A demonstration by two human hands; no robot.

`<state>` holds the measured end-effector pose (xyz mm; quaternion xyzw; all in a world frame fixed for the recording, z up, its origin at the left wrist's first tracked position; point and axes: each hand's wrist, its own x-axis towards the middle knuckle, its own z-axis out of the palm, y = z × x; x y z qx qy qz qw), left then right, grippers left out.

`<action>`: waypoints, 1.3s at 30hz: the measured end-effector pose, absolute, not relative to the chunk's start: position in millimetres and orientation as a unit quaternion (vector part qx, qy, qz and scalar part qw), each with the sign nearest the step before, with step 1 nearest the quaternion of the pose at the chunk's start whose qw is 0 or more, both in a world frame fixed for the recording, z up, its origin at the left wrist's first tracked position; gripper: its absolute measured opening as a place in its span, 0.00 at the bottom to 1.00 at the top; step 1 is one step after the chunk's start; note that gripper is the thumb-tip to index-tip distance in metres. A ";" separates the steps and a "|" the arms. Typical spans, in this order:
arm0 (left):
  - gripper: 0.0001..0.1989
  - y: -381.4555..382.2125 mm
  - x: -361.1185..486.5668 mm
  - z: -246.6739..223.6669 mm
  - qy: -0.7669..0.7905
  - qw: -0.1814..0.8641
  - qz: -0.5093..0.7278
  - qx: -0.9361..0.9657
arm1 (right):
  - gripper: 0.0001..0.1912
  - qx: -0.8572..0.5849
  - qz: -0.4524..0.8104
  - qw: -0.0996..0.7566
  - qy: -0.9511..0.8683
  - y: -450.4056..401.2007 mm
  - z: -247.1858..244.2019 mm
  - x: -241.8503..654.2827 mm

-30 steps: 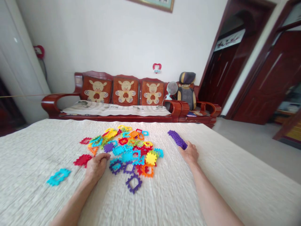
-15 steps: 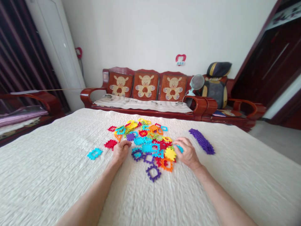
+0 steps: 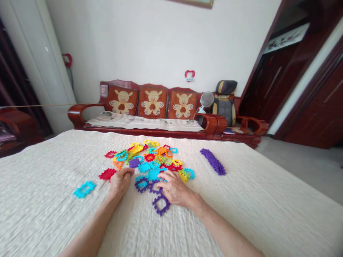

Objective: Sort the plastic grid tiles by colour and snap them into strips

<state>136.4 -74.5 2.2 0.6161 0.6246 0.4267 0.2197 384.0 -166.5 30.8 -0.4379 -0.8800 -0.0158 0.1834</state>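
Living Room of a Home

This was a home, by all signs its living room. A polished red-brown wooden sofa [image 3: 150, 133] stood along a plain white wall [image 3: 128, 39], with bear-patterned cushions [image 3: 153, 103] against its back and a pale cloth [image 3: 144, 123] over its seat. Beside it, a matching armchair [image 3: 258, 125] bore a padded backrest [image 3: 224, 107], and a small fan [image 3: 207, 99] stood near. A red heart-shaped ornament [image 3: 190, 75] hung above, a dark curtain [image 3: 9, 78] at the left, and colourful plastic pieces [image 3: 153, 174] lay on a quilted cover [image 3: 53, 160] in front.

Sofa [image 3: 144, 134] with bear cushions [image 3: 153, 101].
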 end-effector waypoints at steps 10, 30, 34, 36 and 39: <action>0.14 -69.1 132.7 -2.2 0.625 0.212 0.421 0.622 | 0.11 -0.434 0.014 0.230 -0.871 -165.6 23.1 380.7; 0.14 -73.0 135.5 -1.1 0.618 0.219 0.422 0.627 | 0.14 -0.454 0.104 0.375 -0.801 -147.3 48.8 461.6; 0.15 -71.5 134.3 -4.1 0.618 0.212 0.415 0.634 | 0.15 -0.484 0.082 0.374 -0.787 -144.8 48.3 475.4; 0.15 -71.1 133.9 -4.5 0.617 0.208 0.412 0.637 | 0.16 -0.489 0.086 0.361 -0.789 -143.3 42.4 481.4; 0.16 -71.7 134.8 -3.0 0.616 0.204 0.410 0.641 | 0.19 -0.492 0.091 0.344 -0.795 -141.1 32.4 486.8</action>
